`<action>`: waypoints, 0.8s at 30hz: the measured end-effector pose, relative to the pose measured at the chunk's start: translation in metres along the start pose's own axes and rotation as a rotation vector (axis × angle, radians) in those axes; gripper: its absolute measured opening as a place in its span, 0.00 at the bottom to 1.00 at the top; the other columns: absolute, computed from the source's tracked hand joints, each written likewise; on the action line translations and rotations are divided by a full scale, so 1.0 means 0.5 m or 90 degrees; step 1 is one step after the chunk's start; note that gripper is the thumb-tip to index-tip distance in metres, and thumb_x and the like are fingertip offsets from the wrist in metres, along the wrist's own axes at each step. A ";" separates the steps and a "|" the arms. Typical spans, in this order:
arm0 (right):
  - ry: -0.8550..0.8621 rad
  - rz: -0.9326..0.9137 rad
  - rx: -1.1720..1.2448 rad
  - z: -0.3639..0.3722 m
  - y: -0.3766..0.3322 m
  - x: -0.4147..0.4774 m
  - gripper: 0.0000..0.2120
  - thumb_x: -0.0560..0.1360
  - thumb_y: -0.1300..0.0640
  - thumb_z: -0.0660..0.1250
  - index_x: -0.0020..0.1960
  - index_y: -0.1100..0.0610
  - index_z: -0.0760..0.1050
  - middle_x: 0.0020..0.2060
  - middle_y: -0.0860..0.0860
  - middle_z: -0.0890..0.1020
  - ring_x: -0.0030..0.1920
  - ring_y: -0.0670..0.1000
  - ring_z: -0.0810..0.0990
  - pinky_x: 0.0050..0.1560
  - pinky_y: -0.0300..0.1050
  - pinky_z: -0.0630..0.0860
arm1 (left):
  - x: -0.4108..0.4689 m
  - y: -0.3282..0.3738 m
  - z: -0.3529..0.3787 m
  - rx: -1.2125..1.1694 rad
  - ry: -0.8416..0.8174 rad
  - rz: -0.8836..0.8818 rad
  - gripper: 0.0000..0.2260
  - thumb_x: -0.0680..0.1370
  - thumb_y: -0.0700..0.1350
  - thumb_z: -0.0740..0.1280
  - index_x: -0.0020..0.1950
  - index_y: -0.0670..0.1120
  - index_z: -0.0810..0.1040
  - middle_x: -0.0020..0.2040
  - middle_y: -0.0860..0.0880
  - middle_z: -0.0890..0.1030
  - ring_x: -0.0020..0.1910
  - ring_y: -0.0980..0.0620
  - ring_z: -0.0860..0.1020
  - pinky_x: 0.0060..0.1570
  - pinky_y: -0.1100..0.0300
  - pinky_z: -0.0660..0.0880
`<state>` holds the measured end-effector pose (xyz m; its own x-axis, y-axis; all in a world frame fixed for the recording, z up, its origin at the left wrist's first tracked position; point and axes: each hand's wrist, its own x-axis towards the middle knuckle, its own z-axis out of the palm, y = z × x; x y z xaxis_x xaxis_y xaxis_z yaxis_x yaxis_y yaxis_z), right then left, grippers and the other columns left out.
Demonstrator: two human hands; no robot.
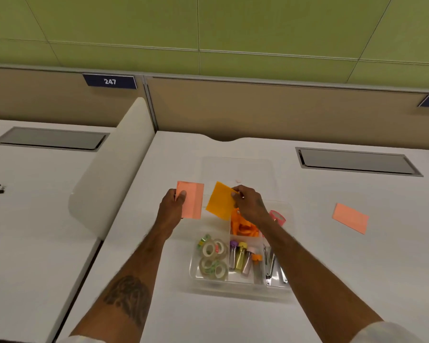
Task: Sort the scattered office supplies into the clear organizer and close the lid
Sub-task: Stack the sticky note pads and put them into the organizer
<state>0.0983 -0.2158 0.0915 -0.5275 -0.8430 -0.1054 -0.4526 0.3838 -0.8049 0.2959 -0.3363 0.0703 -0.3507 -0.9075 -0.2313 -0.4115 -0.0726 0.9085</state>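
Holding a pink sticky-note pad point(192, 200) at centre frame, the left hand point(174, 206) has its thumb pressed on the pad's face and its fingers behind, clamped on it; the pad's long axis runs nearly up and down the frame. Just to its right, the right hand point(249, 203) pinches the upper right edge of an orange sticky-note pad point(220, 200) between thumb and fingertips. That pad is tilted, its long axis leaning from lower right to upper left, and its lower corner hangs over the far left part of the clear organizer point(240, 287).

Below the hands, the organizer sits on the white desk point(357, 268). Its left compartment holds clear tape rolls point(213, 259), the middle near one small capped bottles point(240, 257), and the right narrow one metal staplers point(270, 264). Behind the bottles lies a heap of orange items point(244, 227), too blurred to name. A pink tape dispenser point(278, 217) shows beside the right wrist. The clear lid point(238, 169) lies flat beyond the hands. Another pink pad point(350, 218) rests on the desk well to the right, its long axis slanting down to the right.
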 end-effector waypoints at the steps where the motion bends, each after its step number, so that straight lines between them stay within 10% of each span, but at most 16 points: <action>1: -0.026 -0.008 -0.034 0.010 -0.001 0.005 0.12 0.81 0.56 0.60 0.58 0.60 0.77 0.46 0.56 0.82 0.43 0.53 0.80 0.45 0.45 0.78 | 0.003 -0.004 -0.005 0.000 0.000 -0.003 0.13 0.83 0.52 0.58 0.57 0.44 0.71 0.54 0.43 0.77 0.51 0.44 0.77 0.43 0.51 0.76; 15: -0.148 -0.021 -0.299 0.068 0.015 0.002 0.17 0.79 0.48 0.63 0.62 0.56 0.77 0.60 0.54 0.79 0.62 0.55 0.75 0.63 0.50 0.72 | 0.014 -0.029 -0.011 -0.005 -0.006 -0.034 0.15 0.83 0.53 0.57 0.62 0.43 0.70 0.57 0.43 0.76 0.52 0.45 0.76 0.43 0.52 0.76; 19: 0.003 -0.022 -0.184 0.049 -0.012 0.010 0.19 0.80 0.44 0.60 0.61 0.56 0.78 0.60 0.53 0.80 0.62 0.53 0.75 0.63 0.48 0.71 | 0.012 -0.015 0.000 -0.003 -0.028 -0.021 0.13 0.83 0.53 0.57 0.60 0.45 0.70 0.57 0.42 0.76 0.53 0.44 0.76 0.45 0.51 0.77; 24: -0.074 -0.030 0.017 0.032 -0.059 0.024 0.20 0.79 0.45 0.62 0.67 0.52 0.74 0.60 0.53 0.80 0.48 0.51 0.82 0.49 0.42 0.78 | 0.001 0.011 0.036 0.043 -0.067 0.022 0.13 0.83 0.53 0.57 0.60 0.45 0.70 0.57 0.43 0.76 0.53 0.45 0.76 0.48 0.49 0.77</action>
<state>0.1166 -0.2430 0.1046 -0.4191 -0.8981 -0.1331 -0.4540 0.3343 -0.8259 0.2785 -0.3298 0.0688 -0.4504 -0.8605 -0.2382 -0.4521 -0.0102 0.8919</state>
